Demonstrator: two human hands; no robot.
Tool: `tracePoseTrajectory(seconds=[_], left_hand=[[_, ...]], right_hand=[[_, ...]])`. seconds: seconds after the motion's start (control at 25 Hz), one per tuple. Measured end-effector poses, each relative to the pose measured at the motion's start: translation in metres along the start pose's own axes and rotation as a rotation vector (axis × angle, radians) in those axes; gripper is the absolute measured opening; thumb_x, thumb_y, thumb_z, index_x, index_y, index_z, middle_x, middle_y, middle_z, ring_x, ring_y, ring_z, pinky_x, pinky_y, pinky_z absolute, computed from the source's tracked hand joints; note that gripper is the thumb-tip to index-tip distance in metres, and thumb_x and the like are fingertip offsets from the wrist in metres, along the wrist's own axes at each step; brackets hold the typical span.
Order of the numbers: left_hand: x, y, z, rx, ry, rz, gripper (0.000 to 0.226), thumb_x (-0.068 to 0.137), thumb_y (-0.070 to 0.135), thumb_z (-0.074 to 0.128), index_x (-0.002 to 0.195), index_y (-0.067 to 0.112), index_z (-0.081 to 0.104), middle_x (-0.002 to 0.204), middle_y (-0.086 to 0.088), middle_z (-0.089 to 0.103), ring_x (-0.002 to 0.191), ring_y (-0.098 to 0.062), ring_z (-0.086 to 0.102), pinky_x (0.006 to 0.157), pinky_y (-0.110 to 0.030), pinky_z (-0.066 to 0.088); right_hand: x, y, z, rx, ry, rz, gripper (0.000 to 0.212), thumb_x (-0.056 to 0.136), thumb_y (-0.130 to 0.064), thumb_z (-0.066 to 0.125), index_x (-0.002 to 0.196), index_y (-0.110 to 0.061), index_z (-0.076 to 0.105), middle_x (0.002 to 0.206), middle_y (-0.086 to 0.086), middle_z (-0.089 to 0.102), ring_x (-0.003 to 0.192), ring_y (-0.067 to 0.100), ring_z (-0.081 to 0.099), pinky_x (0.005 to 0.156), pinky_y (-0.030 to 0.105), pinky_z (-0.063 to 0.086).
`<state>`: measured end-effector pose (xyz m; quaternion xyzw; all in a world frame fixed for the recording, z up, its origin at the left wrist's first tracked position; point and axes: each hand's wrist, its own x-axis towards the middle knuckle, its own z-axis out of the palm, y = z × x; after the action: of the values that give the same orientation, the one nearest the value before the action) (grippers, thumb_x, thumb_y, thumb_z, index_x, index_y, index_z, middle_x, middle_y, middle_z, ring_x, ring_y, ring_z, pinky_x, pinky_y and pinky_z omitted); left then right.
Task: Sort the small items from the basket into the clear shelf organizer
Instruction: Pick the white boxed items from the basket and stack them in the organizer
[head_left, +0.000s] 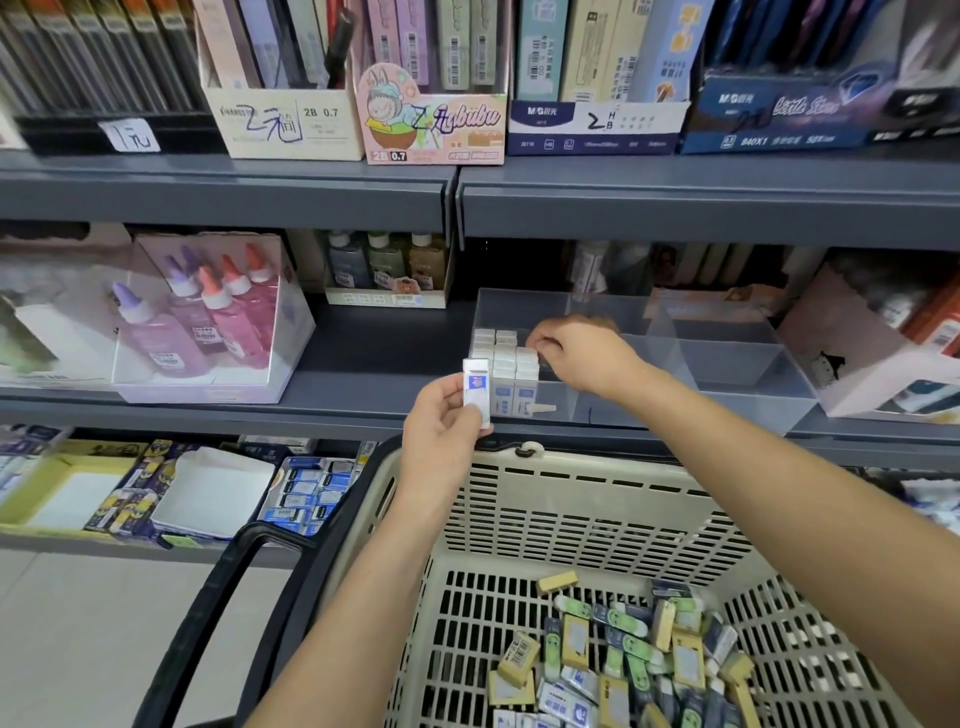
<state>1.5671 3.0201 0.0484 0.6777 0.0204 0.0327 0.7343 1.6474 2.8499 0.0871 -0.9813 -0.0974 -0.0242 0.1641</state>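
Organizer rt bins free; left blocked w/ boxes.

Basket before shelf organizer

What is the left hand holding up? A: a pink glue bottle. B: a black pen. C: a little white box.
C: the left hand pinches a little white box just above the basket rim.
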Motion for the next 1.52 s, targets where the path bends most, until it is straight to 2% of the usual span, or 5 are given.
tracePoseTrajectory(seconds=[0.4, 0.64, 0.92, 1.08, 1.52], left_hand=[[-0.011, 0.007, 0.005, 0.063, -0.073, 0.117, 0.035, 0.087, 0.001, 0.058, 0.100, 0.034, 0.061, 0.099, 0.011, 0.066, 0.086, 0.005, 0.064, 0.073, -0.010, 0.049], [-0.013, 0.006, 0.007, 0.030, -0.083, 0.081, 0.018, 0.089, 0.009, 0.061, 0.103, 0.020, 0.065, 0.100, 0.003, 0.069, 0.088, -0.001, 0.066, 0.076, -0.016, 0.052], [-0.014, 0.001, 0.008, 0.159, -0.004, 0.152, 0.024, 0.087, 0.007, 0.061, 0.098, 0.028, 0.062, 0.096, 0.011, 0.066, 0.084, 0.006, 0.062, 0.075, -0.008, 0.048], [-0.002, 0.001, -0.004, 0.437, 0.124, 0.252, 0.027, 0.091, 0.016, 0.055, 0.116, 0.024, 0.058, 0.114, 0.014, 0.060, 0.101, 0.003, 0.056, 0.088, -0.015, 0.045], [0.010, -0.007, -0.003, 0.632, 0.015, 0.242, 0.043, 0.090, 0.014, 0.053, 0.133, 0.015, 0.049, 0.113, 0.017, 0.061, 0.111, -0.005, 0.057, 0.096, -0.031, 0.046]], right_hand=[[-0.045, -0.042, -0.025, 0.380, -0.022, -0.094, 0.026, 0.088, -0.042, 0.056, 0.075, -0.022, 0.066, 0.058, -0.003, 0.064, 0.052, 0.002, 0.055, 0.062, 0.021, 0.046], [-0.052, -0.034, -0.035, 0.602, -0.131, -0.023, 0.013, 0.083, -0.011, 0.061, 0.093, -0.019, 0.065, 0.072, -0.001, 0.068, 0.075, 0.015, 0.067, 0.080, 0.030, 0.052], [-0.048, -0.020, -0.044, 0.689, -0.100, 0.051, 0.004, 0.083, -0.011, 0.067, 0.084, -0.008, 0.069, 0.065, -0.004, 0.070, 0.055, 0.000, 0.063, 0.048, 0.006, 0.039], [-0.015, -0.006, -0.052, 0.299, 0.251, 0.138, 0.011, 0.085, -0.022, 0.062, 0.094, -0.021, 0.069, 0.081, -0.001, 0.067, 0.073, 0.013, 0.059, 0.064, 0.019, 0.042], [0.005, -0.012, 0.001, -0.092, -0.011, 0.078, 0.026, 0.094, -0.015, 0.041, 0.105, -0.017, 0.065, 0.112, 0.008, 0.064, 0.098, 0.031, 0.058, 0.084, 0.034, 0.043]])
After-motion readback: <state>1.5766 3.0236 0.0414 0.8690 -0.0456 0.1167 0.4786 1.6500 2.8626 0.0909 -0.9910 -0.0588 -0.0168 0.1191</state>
